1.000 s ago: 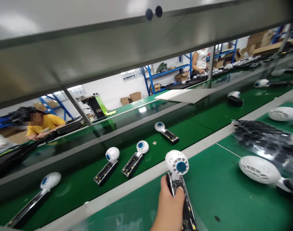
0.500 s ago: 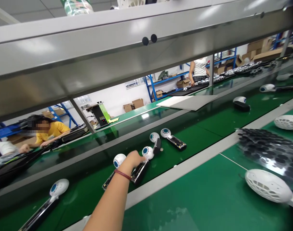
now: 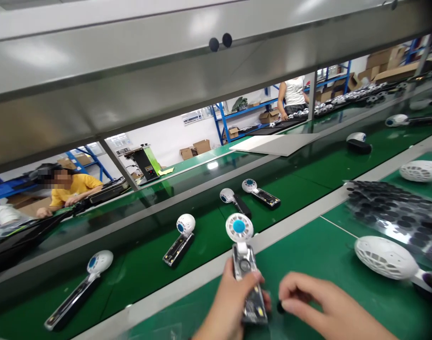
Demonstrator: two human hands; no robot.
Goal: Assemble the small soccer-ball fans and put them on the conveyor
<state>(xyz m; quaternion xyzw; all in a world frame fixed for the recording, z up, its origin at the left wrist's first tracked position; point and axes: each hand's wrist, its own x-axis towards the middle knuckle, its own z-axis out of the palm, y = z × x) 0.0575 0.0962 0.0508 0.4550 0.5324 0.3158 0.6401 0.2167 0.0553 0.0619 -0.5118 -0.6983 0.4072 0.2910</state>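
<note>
My left hand [image 3: 233, 304] is closed round the handle of a handheld fan unit [image 3: 243, 257], whose white round head with a blue centre points away from me. Its handle is open and shows a circuit board. My right hand [image 3: 322, 307] sits just right of the handle, fingers pinched on a small black piece [image 3: 280, 308]. Both hands are over the green mat [image 3: 308, 255] at the near edge.
Several more fan units [image 3: 182, 233] lie on the green conveyor belt [image 3: 138, 264]. White grille covers [image 3: 384, 257] and a sheet of black round pads [image 3: 386, 208] lie at right. A steel shelf [image 3: 131, 80] runs overhead. Two other people work across the line.
My left hand picked a fan unit off the belt and drew it back to the near mat. My right hand has come into view beside it. The belt's units have shifted right.
</note>
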